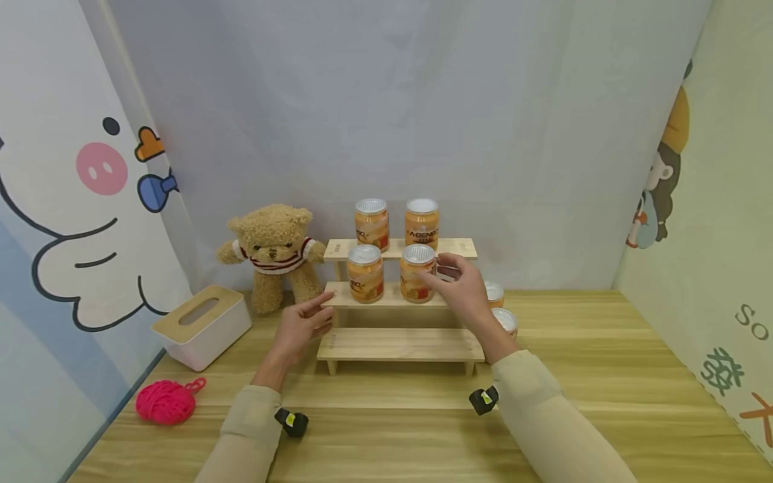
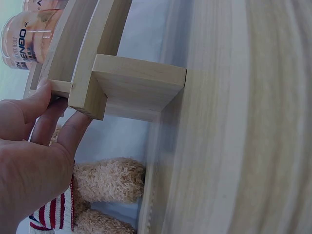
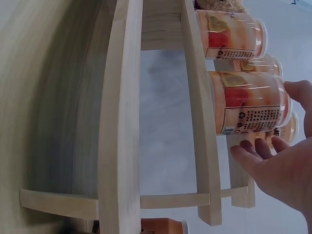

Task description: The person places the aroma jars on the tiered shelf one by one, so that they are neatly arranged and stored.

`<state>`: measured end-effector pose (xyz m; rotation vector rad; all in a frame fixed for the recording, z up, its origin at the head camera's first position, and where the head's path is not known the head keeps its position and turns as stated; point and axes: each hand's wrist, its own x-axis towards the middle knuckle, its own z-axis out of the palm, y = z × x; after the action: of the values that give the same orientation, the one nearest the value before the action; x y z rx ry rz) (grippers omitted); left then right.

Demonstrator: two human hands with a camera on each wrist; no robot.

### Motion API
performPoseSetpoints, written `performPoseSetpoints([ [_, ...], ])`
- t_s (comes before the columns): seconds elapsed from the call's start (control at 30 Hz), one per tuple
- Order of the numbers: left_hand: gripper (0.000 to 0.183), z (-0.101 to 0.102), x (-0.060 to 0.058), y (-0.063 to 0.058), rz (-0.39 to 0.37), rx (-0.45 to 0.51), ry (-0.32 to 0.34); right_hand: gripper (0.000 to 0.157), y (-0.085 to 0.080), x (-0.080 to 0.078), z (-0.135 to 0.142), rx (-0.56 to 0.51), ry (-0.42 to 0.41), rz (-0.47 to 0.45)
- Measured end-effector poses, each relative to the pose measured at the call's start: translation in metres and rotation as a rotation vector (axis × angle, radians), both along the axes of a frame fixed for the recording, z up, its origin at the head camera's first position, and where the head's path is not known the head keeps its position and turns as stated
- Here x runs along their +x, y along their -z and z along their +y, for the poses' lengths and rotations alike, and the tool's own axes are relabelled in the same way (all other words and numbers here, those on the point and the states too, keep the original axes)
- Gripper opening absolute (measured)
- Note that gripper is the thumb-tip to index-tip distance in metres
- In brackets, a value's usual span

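Note:
A three-step wooden display rack stands on the table. My left hand holds the left end of its middle step, thumb above and fingers at the end and underside, as the left wrist view shows. On that step stand two jars of orange fruit with silvery lids, a left jar and a right jar. My right hand is around the right jar, its thumb by the lid and its fingers loosely spread beside it. Behind them, two more jars stand upright on the top step.
More lidded jars stand on the table to the rack's right, partly hidden by my right arm. At the left are a teddy bear, a tissue box with a wooden lid and a pink ball of yarn. A grey curtain hangs behind.

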<state>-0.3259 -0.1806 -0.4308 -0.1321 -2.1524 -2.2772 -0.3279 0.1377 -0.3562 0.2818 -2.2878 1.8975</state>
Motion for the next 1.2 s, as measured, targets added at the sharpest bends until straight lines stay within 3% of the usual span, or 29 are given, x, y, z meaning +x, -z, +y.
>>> performPoseSetpoints([
  [0.5, 0.045, 0.000, -0.003, -0.001, 0.005, -0.015, 0.018, 0.060, 0.017, 0.035, 0.043, -0.019, 0.037, 0.047],
  [0.8, 0.046, -0.001, 0.000, -0.002, 0.003, -0.009, 0.016, 0.060, 0.026, 0.041, 0.077, 0.032, 0.111, 0.084],
  [1.07, 0.046, -0.001, 0.000, 0.002, 0.005, -0.016, 0.017, 0.066, 0.040, 0.042, 0.102, 0.295, 0.166, 0.107],
  [1.2, 0.047, -0.002, -0.002, 0.005, 0.006, -0.005, 0.025, 0.067, 0.051, 0.039, 0.112, 0.323, 0.149, 0.091],
])
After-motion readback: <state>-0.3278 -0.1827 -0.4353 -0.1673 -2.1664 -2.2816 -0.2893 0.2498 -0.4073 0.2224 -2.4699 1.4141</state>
